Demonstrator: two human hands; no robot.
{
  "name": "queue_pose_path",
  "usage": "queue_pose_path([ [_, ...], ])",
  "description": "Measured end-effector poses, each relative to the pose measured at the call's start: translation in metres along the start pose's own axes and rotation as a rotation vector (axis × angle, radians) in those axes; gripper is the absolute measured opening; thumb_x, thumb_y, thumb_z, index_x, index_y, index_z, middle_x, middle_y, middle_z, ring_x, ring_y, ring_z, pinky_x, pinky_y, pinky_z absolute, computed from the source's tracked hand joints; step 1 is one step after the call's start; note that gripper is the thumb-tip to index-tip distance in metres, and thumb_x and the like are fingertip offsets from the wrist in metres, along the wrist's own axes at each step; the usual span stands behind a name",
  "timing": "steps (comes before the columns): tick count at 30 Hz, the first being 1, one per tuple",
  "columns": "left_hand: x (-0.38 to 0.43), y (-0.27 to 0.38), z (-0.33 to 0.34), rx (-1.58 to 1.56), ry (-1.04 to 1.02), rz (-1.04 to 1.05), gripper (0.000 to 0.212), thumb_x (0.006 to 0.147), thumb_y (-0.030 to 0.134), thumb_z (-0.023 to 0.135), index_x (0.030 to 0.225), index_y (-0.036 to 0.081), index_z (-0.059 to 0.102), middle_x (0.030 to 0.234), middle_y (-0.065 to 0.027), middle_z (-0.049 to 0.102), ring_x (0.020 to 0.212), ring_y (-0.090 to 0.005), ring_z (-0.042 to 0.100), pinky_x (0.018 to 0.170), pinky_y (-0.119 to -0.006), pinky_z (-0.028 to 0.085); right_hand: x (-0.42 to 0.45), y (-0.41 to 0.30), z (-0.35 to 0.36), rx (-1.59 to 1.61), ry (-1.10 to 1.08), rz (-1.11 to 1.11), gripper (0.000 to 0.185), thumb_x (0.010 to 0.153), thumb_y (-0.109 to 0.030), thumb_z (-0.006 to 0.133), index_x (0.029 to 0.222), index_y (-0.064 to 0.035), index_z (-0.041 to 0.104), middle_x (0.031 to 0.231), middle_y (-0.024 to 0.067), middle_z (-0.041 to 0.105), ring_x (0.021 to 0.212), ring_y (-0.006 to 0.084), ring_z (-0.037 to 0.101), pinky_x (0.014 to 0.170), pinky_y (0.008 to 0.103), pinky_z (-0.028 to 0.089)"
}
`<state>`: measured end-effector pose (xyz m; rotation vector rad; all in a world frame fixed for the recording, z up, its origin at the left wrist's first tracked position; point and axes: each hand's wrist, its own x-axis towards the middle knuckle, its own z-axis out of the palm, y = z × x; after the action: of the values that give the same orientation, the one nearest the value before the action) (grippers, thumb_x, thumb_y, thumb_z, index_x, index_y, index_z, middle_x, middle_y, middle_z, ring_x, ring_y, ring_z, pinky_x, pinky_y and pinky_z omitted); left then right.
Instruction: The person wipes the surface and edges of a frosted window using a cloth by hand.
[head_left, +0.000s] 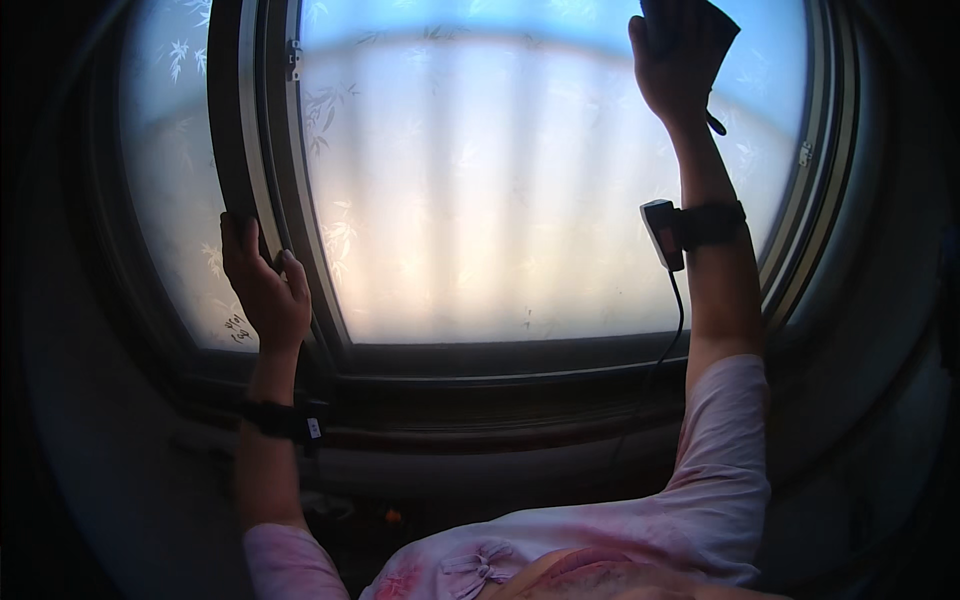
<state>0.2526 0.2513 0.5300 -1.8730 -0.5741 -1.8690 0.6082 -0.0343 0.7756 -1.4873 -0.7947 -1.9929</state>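
A sliding window with a large frosted pane (495, 195) stands before me, bright with light from outside. My right hand (671, 86) is raised at its upper right and holds a dark cloth (716, 30) against or close to the glass. The cloth has a small loop hanging beside my wrist; its top runs out of view. Lower on the left, my left hand (271, 300) grips the dark upright of the window frame (231, 142), thumb on the right side and fingers on the left.
A second frosted pane (161, 180) with leaf patterns lies at left. Metal catches sit on the left upright (294, 60) and right upright (805, 154). A strapped device (664, 234) on my right forearm trails a cable (680, 315). The dark sill (480, 397) runs below.
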Motion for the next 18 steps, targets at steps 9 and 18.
queue_pose_path([
  [9, -0.004, -0.010, -0.002, -0.088, -0.020, -0.049, 0.063, 0.092, 0.013, 0.055, 0.149, 0.004, 0.029, 0.156, -0.0267, 0.025, 0.143, -0.0434, 0.030, 0.117, -0.054, 0.027, 0.026, -0.221, 0.008, 0.274, 0.028, -0.430, 0.062, 0.093, -0.047, 0.056, 0.142, -0.0099, 0.047, 0.147, 0.0160, 0.041, 0.138, 0.0395, 0.032, 0.116, 0.0534, 0.021],
  [18, -0.004, -0.011, 0.007, -0.045, -0.032, -0.013, 0.066, 0.092, 0.017, 0.055, 0.151, 0.006, 0.025, 0.158, -0.0240, 0.022, 0.147, -0.0416, 0.024, 0.119, -0.063, 0.012, 0.055, -0.231, 0.023, 0.425, 0.338, -0.767, 0.034, 0.086, -0.038, 0.070, 0.116, -0.0210, 0.068, 0.115, -0.0018, 0.065, 0.112, 0.0208, 0.058, 0.102, 0.0389, 0.043],
])
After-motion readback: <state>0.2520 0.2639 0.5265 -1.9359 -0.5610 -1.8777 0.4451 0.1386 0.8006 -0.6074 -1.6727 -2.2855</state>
